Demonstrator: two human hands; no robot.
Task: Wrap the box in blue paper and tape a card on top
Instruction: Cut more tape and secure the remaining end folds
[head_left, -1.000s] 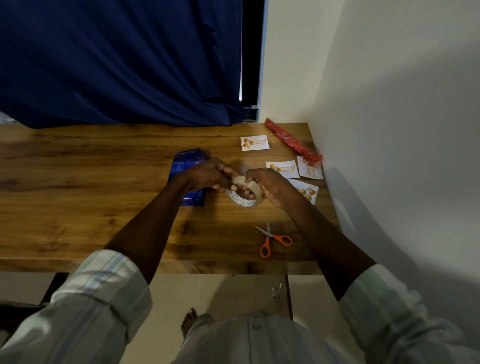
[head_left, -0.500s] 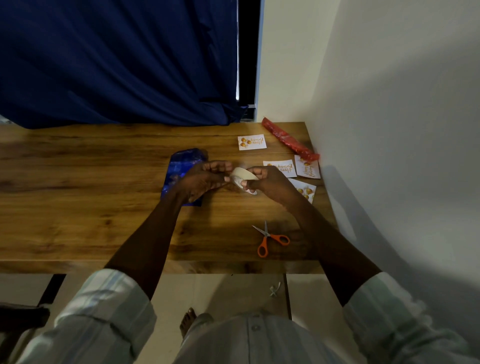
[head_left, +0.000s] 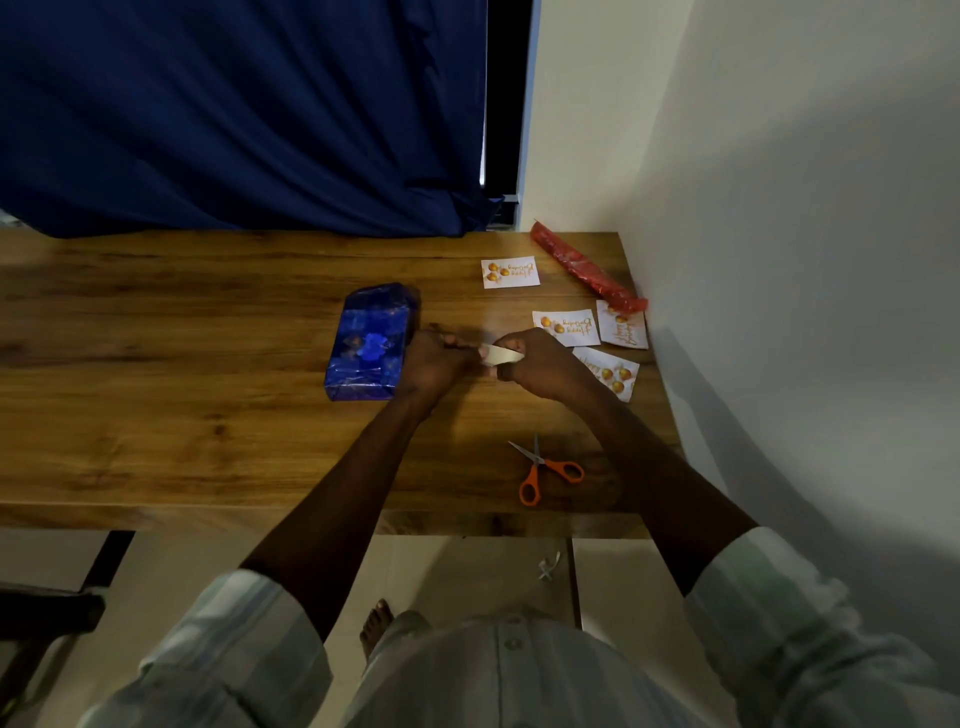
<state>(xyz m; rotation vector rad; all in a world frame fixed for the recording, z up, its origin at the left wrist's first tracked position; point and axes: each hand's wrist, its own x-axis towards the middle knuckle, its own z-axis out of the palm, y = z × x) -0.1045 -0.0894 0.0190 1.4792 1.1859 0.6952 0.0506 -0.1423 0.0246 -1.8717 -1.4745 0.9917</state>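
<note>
Box (head_left: 371, 344) sits fully wrapped in blue just left of the left hand (head_left: 434, 361), right hand (head_left: 540, 364) clamps the tape roll (head_left: 501, 355), left fingers pinch at its end, no card (head_left: 566, 327) taped yet

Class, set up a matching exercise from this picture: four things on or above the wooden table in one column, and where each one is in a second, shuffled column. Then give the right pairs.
Things
1. wrapped box
2. scissors
3. tape roll
4. red roll

Places
A. held between both hands
B. far right corner, by the wall
C. just left of the left hand
D. near the front edge, below the right hand

Pairs: 1-C, 2-D, 3-A, 4-B
</note>
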